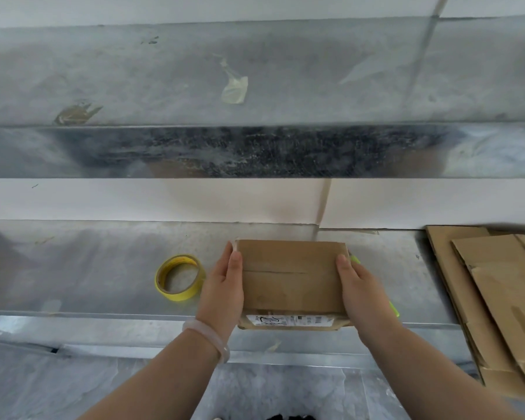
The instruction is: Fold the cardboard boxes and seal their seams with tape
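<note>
A small brown cardboard box (290, 283) stands on the metal shelf (103, 268) with its top flaps folded shut and a seam running across the top. A white label shows on its near side. My left hand (223, 286) grips the box's left side, thumb on top. My right hand (361, 289) grips the right side the same way. A roll of yellow tape (179, 277) lies flat on the shelf just left of my left hand.
A stack of flattened cardboard boxes (497, 298) lies at the right end of the shelf. A green object (394, 309) sticks out behind my right hand. A scrap of clear tape (234, 89) clings to the metal surface above.
</note>
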Motion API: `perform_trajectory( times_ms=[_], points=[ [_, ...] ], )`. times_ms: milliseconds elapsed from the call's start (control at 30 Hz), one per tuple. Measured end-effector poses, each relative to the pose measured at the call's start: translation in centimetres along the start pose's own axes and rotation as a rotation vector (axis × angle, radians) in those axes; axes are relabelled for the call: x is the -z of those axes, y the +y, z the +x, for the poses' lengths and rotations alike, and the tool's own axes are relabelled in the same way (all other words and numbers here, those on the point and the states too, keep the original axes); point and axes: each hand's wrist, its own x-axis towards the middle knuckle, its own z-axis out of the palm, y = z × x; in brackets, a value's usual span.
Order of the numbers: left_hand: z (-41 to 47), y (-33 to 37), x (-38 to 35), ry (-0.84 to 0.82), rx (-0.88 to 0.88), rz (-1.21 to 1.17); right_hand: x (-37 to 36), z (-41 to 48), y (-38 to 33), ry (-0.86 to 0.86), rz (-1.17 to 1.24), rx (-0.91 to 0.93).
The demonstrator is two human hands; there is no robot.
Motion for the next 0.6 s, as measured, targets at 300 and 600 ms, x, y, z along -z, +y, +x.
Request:
perform_trajectory(
  times_ms=[300, 600],
  points=[
    [-0.5, 3.1, 1.9, -0.252, 0.18, -0.001, 2.0, -1.0, -1.5, -0.165, 0.082, -0.12],
    [-3.6, 6.1, 5.3, -0.243, -0.193, -0.338, 5.3, -4.3, -4.3, -0.146, 0.355, 0.199]
  ],
)
